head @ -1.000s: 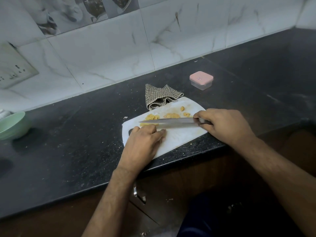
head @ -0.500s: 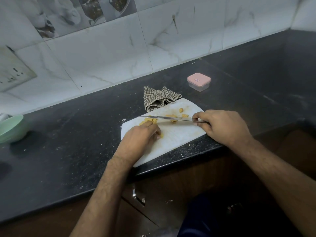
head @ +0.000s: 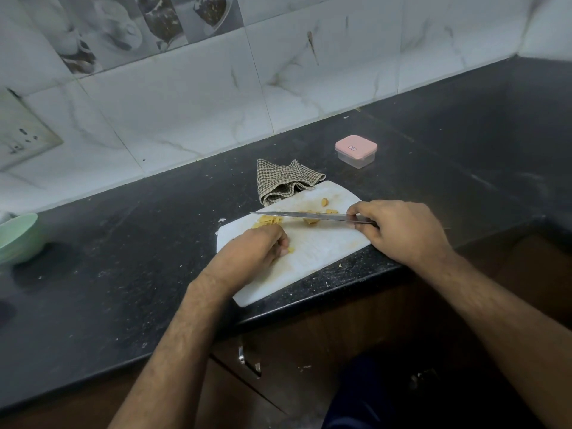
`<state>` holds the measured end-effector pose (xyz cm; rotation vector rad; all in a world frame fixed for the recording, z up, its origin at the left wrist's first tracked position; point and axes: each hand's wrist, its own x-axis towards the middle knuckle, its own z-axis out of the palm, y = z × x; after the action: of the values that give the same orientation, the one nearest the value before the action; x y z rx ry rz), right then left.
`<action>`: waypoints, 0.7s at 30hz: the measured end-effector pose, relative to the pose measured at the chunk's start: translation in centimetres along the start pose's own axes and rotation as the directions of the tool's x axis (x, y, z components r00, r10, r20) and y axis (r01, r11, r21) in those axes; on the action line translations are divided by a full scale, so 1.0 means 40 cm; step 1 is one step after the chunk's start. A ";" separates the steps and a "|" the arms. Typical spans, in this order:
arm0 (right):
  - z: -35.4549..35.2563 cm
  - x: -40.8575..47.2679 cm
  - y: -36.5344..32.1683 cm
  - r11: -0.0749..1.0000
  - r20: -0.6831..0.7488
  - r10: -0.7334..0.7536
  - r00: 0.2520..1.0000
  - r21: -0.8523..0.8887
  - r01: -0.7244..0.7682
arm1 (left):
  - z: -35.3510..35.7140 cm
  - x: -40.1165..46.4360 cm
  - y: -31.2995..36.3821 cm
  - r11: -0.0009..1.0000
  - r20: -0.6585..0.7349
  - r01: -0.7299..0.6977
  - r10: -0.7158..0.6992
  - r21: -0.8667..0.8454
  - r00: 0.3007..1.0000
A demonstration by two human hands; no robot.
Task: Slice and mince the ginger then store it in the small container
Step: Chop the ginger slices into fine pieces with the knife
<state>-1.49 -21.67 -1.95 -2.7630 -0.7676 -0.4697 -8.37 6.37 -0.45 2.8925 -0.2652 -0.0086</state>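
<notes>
You were in the cutting step, not yet the storing one. Your right hand (head: 402, 232) had its grip clamped round the handle of the knife (head: 309, 215), whose blade lay almost flat across the middle of the frame, tip pointing left, over the white cutting board (head: 325, 243). The ginger (head: 267, 220) sat on that board in scattered lots: a shredded heap under the blade near its tip, a chunk or two (head: 310, 222) under the middle of the blade, and loose bits (head: 325, 202) toward the board's upper edge. Your left hand (head: 257, 247) rested on the board just below the heap, fingers curled under and pinching a small yellow piece (head: 291, 250) at the fingertips (how firmly, I could not tell).

The pieces looked coarse and uneven, so I judged the mincing only partly done. The next move called for gathering the strays into one pile and rocking the blade through it, with your left fingertips kept tucked back from the edge.

The small container (head: 356, 151) stood on the dark worktop (head: 123, 274) at upper right of centre, well apart from the board, its pink lid on; it would need opening before any ginger went in. A checked cloth (head: 284, 181) lay touching the board's upper edge.
</notes>
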 end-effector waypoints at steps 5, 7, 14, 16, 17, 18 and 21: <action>-0.003 -0.002 -0.005 1.000 0.006 0.008 1.000 0.023 -0.008 | 0.019 -0.013 0.004 0.972 -0.045 -0.028 0.039 0.231 0.998; -0.004 -0.004 -0.007 0.999 0.002 0.020 1.000 0.029 -0.020 | 0.026 -0.017 0.000 0.958 -0.075 -0.015 0.038 0.288 0.997; -0.001 0.002 0.000 0.998 -0.009 0.053 0.999 0.030 -0.052 | 0.011 -0.015 -0.030 0.931 -0.367 0.139 -0.006 0.337 0.930; -0.001 0.003 0.001 0.997 -0.015 0.067 0.998 0.031 -0.066 | 0.009 -0.010 -0.042 0.944 -0.440 0.188 -0.053 0.270 0.897; -0.002 0.003 0.002 0.997 -0.018 0.073 0.997 0.031 -0.073 | 0.010 -0.010 -0.044 0.951 -0.469 0.204 -0.074 0.234 0.880; -0.002 0.002 0.002 0.997 -0.020 0.077 0.997 0.033 -0.076 | 0.010 -0.012 -0.042 0.956 -0.498 0.218 -0.095 0.196 0.862; -0.004 0.000 -0.002 0.996 -0.021 0.079 0.997 0.029 -0.078 | 0.012 -0.019 -0.032 0.967 -0.566 0.241 -0.152 0.086 0.810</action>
<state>-1.56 -21.64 -1.78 -2.7450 -0.6523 -0.4694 -8.91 7.64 -1.22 2.8931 0.1534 0.8431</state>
